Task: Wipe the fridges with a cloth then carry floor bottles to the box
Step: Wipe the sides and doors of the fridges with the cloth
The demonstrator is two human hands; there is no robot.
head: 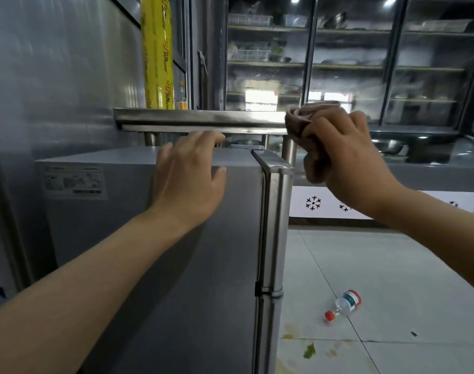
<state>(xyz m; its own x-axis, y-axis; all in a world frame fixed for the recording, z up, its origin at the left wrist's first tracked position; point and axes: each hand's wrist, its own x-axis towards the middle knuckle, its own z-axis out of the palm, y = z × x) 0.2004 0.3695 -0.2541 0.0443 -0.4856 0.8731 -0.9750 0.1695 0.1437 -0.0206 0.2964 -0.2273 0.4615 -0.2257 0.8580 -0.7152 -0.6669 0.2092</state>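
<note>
A small grey fridge (160,238) stands in front of me, its door edge facing right. My left hand (188,174) rests flat on the fridge's top corner with fingers spread. My right hand (346,157) grips a crumpled brown cloth (308,125) in the air to the right of the fridge top, level with the end of a steel shelf (203,118). A clear plastic bottle (345,305) with a red cap lies on its side on the floor tiles at the lower right.
Yellow rolls of wrap (157,52) stand on the steel shelf behind the fridge. A large glass-door display fridge (351,63) fills the back wall, with a low chest freezer (419,182) beneath it. Green and yellow stains (310,349) mark the floor near the fridge foot.
</note>
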